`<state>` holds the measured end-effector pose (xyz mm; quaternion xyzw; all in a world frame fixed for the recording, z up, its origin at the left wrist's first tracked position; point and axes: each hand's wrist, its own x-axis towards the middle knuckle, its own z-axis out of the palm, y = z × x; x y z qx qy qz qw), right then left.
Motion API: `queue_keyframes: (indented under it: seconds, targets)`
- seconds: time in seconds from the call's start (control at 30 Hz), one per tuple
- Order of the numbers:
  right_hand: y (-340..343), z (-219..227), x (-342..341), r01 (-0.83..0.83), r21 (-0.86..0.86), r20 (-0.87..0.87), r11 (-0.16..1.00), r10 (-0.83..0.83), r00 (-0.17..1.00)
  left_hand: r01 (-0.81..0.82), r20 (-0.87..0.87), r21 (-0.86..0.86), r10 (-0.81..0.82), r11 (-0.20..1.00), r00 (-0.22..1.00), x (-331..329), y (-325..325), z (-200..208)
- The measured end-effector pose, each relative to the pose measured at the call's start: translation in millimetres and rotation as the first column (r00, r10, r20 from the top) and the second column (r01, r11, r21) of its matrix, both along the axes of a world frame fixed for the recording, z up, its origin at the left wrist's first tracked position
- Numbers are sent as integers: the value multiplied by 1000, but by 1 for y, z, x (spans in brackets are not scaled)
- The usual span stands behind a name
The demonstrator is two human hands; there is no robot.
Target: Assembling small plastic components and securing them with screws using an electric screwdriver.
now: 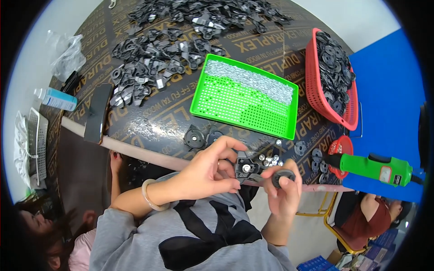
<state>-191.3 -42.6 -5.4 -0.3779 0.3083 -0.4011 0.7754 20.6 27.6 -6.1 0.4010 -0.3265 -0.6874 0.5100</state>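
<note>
Through the head camera I see the black bracket at the table's near edge, grasped in the left hand, just beside a black disc pinched by the right hand, with small silver parts near both, then a green tray and a red basket.

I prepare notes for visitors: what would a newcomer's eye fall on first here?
Probably the bright green tray, near the middle of the dark table, with small silvery pieces along its far side. Next come the green power tool at the right and the red basket of black parts beyond it. Close to the body, the left grip holds a black piece, the right grip a round one.
</note>
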Motion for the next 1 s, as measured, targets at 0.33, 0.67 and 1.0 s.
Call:
queue_keyframes:
  seconds: [0.33, 0.67, 1.0]
  targets:
    - [-5, -12, -6, -243, 227, 327, 943, 162, 931, -23, 6, -21, 23, 1000, 1000, 1, -2, -1]
    - [-1, -9, -7, -80, 344, 287, 936, -24, 958, -32, -16, 13, 32, 999, 999, -2, -4, 0]
    - [5, 5, 18, 97, -220, -288, 971, -160, 944, -61, 83, -40, 64, 997, 994, -10, -7, -6]
